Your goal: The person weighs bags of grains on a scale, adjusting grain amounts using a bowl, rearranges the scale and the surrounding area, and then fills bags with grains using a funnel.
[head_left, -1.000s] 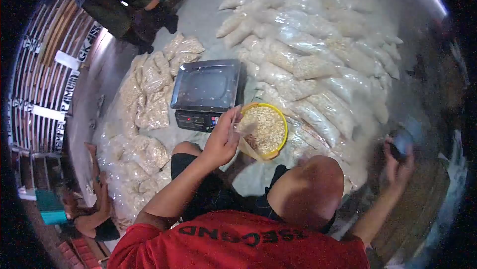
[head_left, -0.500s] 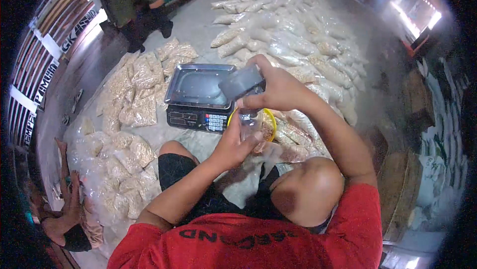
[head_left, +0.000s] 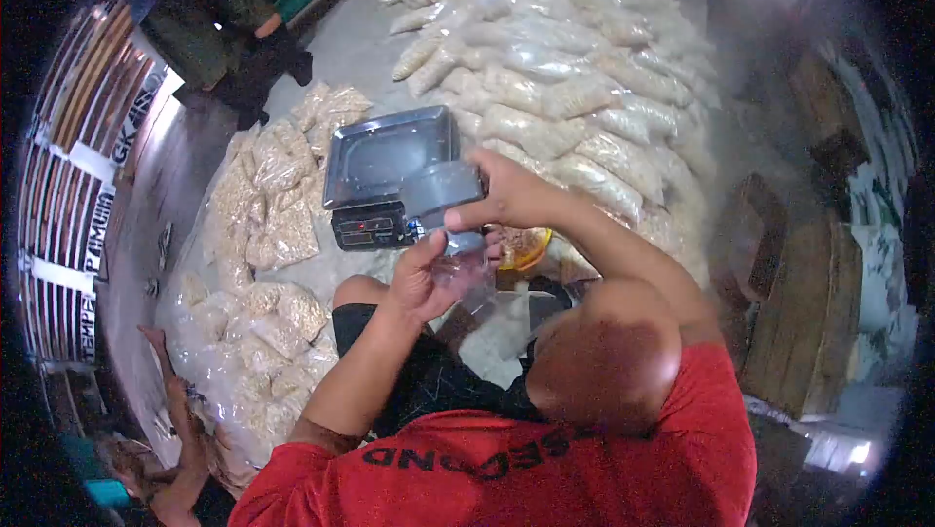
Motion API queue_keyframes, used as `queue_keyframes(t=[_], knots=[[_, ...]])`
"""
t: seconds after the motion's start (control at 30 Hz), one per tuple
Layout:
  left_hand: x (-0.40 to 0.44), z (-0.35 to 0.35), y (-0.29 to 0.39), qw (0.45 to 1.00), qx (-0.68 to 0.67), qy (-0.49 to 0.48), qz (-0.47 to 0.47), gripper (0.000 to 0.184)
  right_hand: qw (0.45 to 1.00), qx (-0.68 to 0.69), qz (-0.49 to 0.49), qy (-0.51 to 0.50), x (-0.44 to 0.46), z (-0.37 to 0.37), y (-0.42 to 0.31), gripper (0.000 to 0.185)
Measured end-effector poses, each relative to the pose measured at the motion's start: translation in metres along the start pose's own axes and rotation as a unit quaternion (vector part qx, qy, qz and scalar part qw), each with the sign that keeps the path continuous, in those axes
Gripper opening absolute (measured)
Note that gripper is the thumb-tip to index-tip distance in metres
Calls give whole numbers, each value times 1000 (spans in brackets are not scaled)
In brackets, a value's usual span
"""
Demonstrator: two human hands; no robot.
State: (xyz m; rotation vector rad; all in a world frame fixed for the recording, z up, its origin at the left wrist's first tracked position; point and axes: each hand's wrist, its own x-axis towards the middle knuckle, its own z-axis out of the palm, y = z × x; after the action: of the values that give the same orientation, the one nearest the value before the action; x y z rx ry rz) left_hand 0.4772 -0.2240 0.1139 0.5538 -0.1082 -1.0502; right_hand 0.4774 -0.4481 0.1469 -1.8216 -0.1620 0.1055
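Note:
A grey, box-like container (head_left: 434, 188) is gripped by my right hand (head_left: 506, 193), its fingers wrapped round one end. Just below it, my left hand (head_left: 417, 282) is closed on a clear plastic bag (head_left: 462, 272), and the container's underside meets or nearly meets the bag's mouth. What is inside the container cannot be seen. Behind both hands stands a digital scale (head_left: 388, 155) with a dark tray and a keypad, partly covered by the container. A yellow bowl (head_left: 532, 256) with pale contents shows beside my right forearm.
Rows of filled clear bags (head_left: 555, 89) cover the floor ahead. More filled bags (head_left: 282, 162) lie left of the scale and beside my left knee (head_left: 263, 332). A person (head_left: 209, 25) stands at upper left; another person (head_left: 175, 459) sits at lower left. Wooden boards (head_left: 799, 322) are at right.
Both hands have moved left and slightly down in the view, with the container lower over the bag. The head view has shifted too, and the container now hides much of the keypad.

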Motion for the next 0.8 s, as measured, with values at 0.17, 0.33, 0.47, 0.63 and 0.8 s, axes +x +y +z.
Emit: queue_keyframes(t=[0.17,0.33,0.47,0.63,0.8], knots=[[-2,-12,-6,973,210,91,-39,66,992,80,-78,-53,4,-2,34,76],[-1,-25,-7,993,80,78,-37,63,991,56,36,-117,12,9,13,53],[2,-23,-11,999,-26,-11,-32,65,988,118,34,-89,16,14,27,43],[3,-23,-2,911,388,136,5,59,996,23,28,-77,26,11,42,43],[2,-17,2,967,200,150,-56,52,989,118,9,-89,26,29,47,48]])
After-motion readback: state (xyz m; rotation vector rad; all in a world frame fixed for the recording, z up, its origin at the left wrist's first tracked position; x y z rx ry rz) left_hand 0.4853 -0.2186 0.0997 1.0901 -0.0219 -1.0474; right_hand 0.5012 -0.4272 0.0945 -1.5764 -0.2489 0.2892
